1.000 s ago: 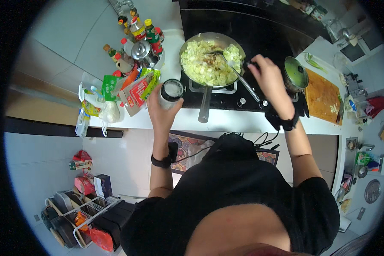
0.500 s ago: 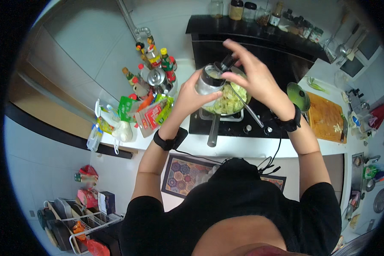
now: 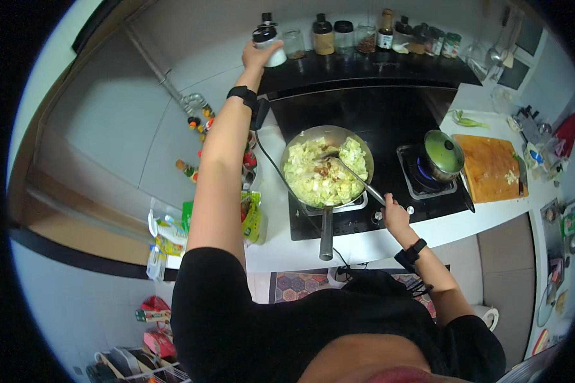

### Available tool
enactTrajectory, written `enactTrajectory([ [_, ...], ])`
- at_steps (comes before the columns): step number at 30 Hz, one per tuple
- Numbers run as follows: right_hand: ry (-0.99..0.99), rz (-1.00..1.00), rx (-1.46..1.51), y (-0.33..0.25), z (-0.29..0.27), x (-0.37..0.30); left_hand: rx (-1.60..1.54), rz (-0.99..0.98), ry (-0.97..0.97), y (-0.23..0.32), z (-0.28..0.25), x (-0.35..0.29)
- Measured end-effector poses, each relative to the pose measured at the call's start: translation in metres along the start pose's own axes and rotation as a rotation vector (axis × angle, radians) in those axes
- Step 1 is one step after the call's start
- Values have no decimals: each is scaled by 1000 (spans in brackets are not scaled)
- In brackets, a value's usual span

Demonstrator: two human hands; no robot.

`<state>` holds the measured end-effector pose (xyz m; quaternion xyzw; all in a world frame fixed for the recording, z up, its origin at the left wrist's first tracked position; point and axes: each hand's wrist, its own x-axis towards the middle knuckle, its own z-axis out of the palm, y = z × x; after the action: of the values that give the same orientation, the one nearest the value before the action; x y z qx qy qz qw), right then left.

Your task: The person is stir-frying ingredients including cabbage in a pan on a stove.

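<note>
My left hand reaches far up and grips a clear jar of white grains with a black lid. The jar is at the left end of the black shelf; I cannot tell if its base rests there. My right hand is closed round the handle of a metal spatula. The spatula's head lies among chopped cabbage with brown bits on top. The cabbage fills a frying pan on the left burner, its handle pointing toward me.
A lidded green pot sits over a blue flame on the right burner. Beyond it lies a wooden cutting board with a knife. Several jars and bottles line the shelf. Seasoning packets stand left of the stove. A cable hangs from my left wrist.
My left hand has carried the jar from above the pan to the shelf at the back left. My right hand has left the jar's lid and taken hold of the spatula handle.
</note>
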<state>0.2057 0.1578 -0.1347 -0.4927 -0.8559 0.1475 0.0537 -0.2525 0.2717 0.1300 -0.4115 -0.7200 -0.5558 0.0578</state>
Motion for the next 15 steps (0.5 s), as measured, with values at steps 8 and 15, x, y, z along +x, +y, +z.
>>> enactTrajectory([
  [8, 129, -94, 54, -2, -16, 3, 111, -61, -121, -46, 45, 72],
  [15, 247, -232, -55, -30, -37, 20, 192, -106, -154, -99, 56, 89],
])
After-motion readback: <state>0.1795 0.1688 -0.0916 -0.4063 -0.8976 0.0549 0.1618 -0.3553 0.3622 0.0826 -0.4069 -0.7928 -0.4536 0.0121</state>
